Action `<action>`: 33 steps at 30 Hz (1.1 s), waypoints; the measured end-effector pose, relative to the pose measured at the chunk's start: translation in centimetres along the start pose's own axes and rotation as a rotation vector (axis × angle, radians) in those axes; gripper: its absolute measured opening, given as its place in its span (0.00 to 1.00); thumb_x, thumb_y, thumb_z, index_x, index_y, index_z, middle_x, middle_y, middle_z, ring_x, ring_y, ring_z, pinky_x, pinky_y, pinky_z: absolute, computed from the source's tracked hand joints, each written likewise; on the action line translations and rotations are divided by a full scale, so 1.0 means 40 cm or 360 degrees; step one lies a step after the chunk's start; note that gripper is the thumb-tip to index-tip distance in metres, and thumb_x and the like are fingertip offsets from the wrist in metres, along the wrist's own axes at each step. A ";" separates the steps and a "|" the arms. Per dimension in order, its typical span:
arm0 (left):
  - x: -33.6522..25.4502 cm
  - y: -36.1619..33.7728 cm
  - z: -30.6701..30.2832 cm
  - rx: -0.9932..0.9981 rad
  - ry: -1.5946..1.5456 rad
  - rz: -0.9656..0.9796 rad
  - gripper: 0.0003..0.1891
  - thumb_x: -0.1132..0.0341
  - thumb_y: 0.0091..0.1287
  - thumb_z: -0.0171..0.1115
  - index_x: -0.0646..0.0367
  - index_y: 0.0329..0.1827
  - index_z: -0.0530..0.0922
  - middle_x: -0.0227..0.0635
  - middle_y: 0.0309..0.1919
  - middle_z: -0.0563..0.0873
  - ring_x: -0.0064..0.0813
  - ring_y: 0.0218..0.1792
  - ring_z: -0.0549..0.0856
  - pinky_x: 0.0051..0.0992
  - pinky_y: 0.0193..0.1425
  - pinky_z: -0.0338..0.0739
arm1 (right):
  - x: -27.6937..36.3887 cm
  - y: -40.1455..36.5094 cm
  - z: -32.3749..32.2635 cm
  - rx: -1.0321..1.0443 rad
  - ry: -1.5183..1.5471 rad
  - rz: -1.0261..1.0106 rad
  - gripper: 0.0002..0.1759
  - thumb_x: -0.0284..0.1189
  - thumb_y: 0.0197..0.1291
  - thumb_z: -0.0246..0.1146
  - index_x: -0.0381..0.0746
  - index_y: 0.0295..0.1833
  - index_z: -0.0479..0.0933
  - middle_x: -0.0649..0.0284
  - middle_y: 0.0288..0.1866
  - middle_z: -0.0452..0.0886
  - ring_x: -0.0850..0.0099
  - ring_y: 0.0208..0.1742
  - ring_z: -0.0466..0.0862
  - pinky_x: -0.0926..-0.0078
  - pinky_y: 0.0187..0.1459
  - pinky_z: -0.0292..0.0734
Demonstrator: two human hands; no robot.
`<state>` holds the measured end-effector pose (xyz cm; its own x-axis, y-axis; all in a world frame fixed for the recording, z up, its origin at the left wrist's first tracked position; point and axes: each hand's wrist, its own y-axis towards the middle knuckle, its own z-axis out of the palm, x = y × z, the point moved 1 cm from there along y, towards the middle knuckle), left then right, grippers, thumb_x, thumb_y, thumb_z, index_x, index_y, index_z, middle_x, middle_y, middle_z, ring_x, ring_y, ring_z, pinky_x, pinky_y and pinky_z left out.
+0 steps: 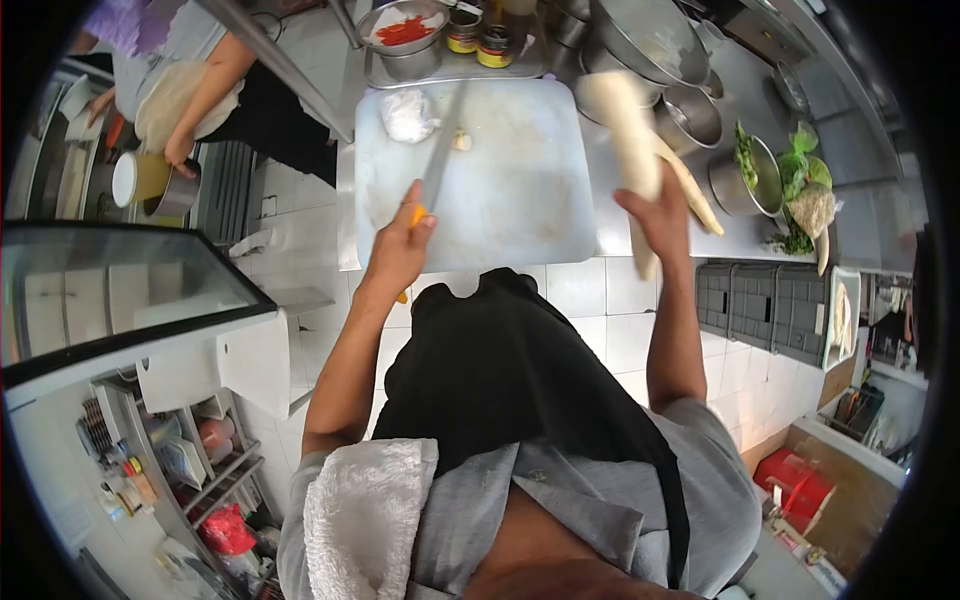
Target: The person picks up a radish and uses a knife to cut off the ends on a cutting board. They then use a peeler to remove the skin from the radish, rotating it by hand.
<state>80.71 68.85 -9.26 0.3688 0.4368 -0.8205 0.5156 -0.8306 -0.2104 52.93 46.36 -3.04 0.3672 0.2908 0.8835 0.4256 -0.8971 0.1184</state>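
Observation:
My left hand (400, 243) grips the orange handle of a long knife (440, 160), whose blade lies blurred over the white cutting board (520, 190). My right hand (660, 215) holds a long white radish (625, 135) up above the board's right edge; it is blurred by motion. A second pale radish (690, 185) lies on the steel counter just right of that hand. A crumpled white lump (408, 115) and a small pale scrap (461, 141) rest on the board's far left part.
Steel bowls (690, 115) and a pot of greens (745, 170) crowd the counter's right side. A bowl with red paste (405, 30) and jars (480, 40) stand behind the board. Another person (190, 90) works at far left by a metal cup (140, 178). Grey crates (765, 300) sit below.

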 end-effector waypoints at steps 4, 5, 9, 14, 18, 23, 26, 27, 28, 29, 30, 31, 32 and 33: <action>-0.093 -0.064 -0.054 -0.0011 -0.0022 -0.0123 0.29 0.57 0.76 0.52 0.50 0.78 0.59 0.51 0.51 0.85 0.46 0.52 0.84 0.33 0.57 0.76 | -0.092 0.067 0.158 0.0218 -0.0586 -0.0269 0.34 0.34 0.45 0.73 0.41 0.62 0.75 0.51 0.52 0.78 0.50 0.54 0.80 0.58 0.56 0.76; -0.103 -0.076 -0.053 -0.0015 0.0029 -0.0006 0.28 0.58 0.76 0.52 0.50 0.78 0.60 0.51 0.50 0.85 0.46 0.50 0.85 0.33 0.57 0.76 | -0.098 0.079 0.195 0.0255 -0.0634 -0.0282 0.35 0.36 0.45 0.73 0.41 0.62 0.74 0.51 0.54 0.78 0.50 0.55 0.80 0.59 0.56 0.76; -0.134 -0.118 -0.026 0.0148 0.0227 0.0368 0.27 0.62 0.76 0.52 0.51 0.77 0.62 0.52 0.49 0.84 0.47 0.51 0.84 0.34 0.57 0.76 | -0.154 0.070 0.198 0.0289 -0.0998 -0.0356 0.38 0.41 0.47 0.74 0.38 0.64 0.72 0.50 0.55 0.78 0.51 0.56 0.80 0.60 0.56 0.76; -0.173 -0.137 -0.009 0.0388 0.0534 0.0414 0.27 0.62 0.76 0.51 0.49 0.77 0.60 0.55 0.38 0.83 0.55 0.39 0.83 0.45 0.47 0.78 | -0.193 -0.003 0.119 0.0342 -0.0748 0.0031 0.37 0.41 0.51 0.72 0.37 0.65 0.71 0.49 0.56 0.79 0.52 0.57 0.79 0.59 0.56 0.76; -0.200 -0.116 -0.006 0.0547 0.0732 0.0304 0.28 0.64 0.75 0.51 0.52 0.77 0.59 0.56 0.42 0.84 0.57 0.43 0.83 0.44 0.51 0.76 | -0.199 -0.007 0.131 0.0314 -0.0748 -0.0030 0.36 0.40 0.53 0.71 0.37 0.65 0.71 0.49 0.56 0.79 0.51 0.58 0.79 0.59 0.57 0.75; -0.162 0.007 0.086 0.0596 0.0739 0.0445 0.28 0.64 0.75 0.49 0.54 0.78 0.57 0.58 0.39 0.85 0.59 0.41 0.83 0.46 0.50 0.76 | -0.238 0.024 0.121 0.0270 -0.0645 -0.0033 0.35 0.40 0.54 0.71 0.36 0.65 0.71 0.48 0.58 0.79 0.51 0.59 0.79 0.59 0.58 0.75; -0.183 0.065 0.121 0.0638 0.0708 0.0463 0.29 0.64 0.75 0.49 0.55 0.78 0.56 0.60 0.41 0.85 0.59 0.44 0.83 0.47 0.52 0.75 | -0.265 0.033 0.085 0.0216 -0.0529 0.0059 0.35 0.41 0.54 0.71 0.36 0.65 0.72 0.47 0.60 0.78 0.50 0.60 0.79 0.59 0.60 0.74; -0.192 0.069 0.132 0.0648 0.0719 0.0511 0.29 0.64 0.75 0.49 0.54 0.78 0.56 0.61 0.43 0.84 0.59 0.47 0.83 0.47 0.53 0.75 | -0.269 0.034 0.071 0.0250 -0.0429 0.0125 0.35 0.42 0.54 0.71 0.36 0.65 0.72 0.46 0.60 0.78 0.50 0.61 0.78 0.60 0.61 0.73; -0.205 0.057 0.131 0.0685 0.0781 0.0472 0.29 0.63 0.75 0.49 0.54 0.78 0.55 0.61 0.44 0.84 0.59 0.47 0.83 0.47 0.54 0.75 | -0.270 0.037 0.055 0.0285 -0.0336 0.0188 0.35 0.42 0.54 0.71 0.37 0.64 0.73 0.46 0.61 0.78 0.50 0.61 0.78 0.60 0.61 0.73; -0.226 0.050 0.125 0.0708 0.0839 0.0452 0.29 0.63 0.75 0.49 0.54 0.78 0.55 0.61 0.44 0.84 0.60 0.47 0.83 0.47 0.54 0.75 | -0.292 0.035 0.055 0.0236 -0.0487 0.0072 0.35 0.42 0.54 0.72 0.37 0.64 0.73 0.46 0.61 0.78 0.51 0.62 0.78 0.60 0.62 0.72; -0.245 0.051 0.120 0.0725 0.0901 0.0438 0.30 0.62 0.75 0.49 0.54 0.78 0.55 0.61 0.44 0.84 0.60 0.47 0.83 0.47 0.55 0.75 | -0.325 0.029 0.064 0.0177 -0.0637 -0.0046 0.35 0.42 0.53 0.72 0.37 0.64 0.73 0.46 0.62 0.77 0.51 0.62 0.78 0.61 0.63 0.71; -0.238 0.052 0.126 0.0742 0.0872 0.0445 0.30 0.61 0.75 0.48 0.53 0.79 0.54 0.62 0.45 0.84 0.60 0.47 0.83 0.47 0.57 0.75 | -0.335 0.024 0.070 0.0169 -0.0555 -0.0021 0.35 0.41 0.53 0.73 0.37 0.65 0.73 0.47 0.61 0.78 0.51 0.62 0.78 0.62 0.64 0.71; -0.236 0.078 0.147 0.0738 0.0861 0.0442 0.31 0.61 0.75 0.48 0.53 0.79 0.54 0.62 0.46 0.84 0.60 0.48 0.83 0.47 0.57 0.75 | -0.304 0.024 0.067 0.0231 -0.0501 0.0120 0.35 0.41 0.53 0.73 0.38 0.65 0.73 0.48 0.60 0.79 0.50 0.62 0.78 0.61 0.63 0.71; -0.228 0.103 0.175 0.0752 0.0856 0.0416 0.31 0.61 0.75 0.49 0.53 0.79 0.53 0.62 0.47 0.84 0.60 0.48 0.83 0.47 0.58 0.75 | -0.274 0.023 0.063 0.0238 -0.0568 0.0053 0.35 0.41 0.53 0.73 0.38 0.65 0.73 0.48 0.59 0.79 0.50 0.61 0.78 0.60 0.62 0.72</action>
<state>74.06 59.05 -6.35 0.8218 0.2130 -0.5285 0.0182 -0.9369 -0.3492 51.36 43.18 -13.77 0.6365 0.3831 0.6694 0.5145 -0.8575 0.0015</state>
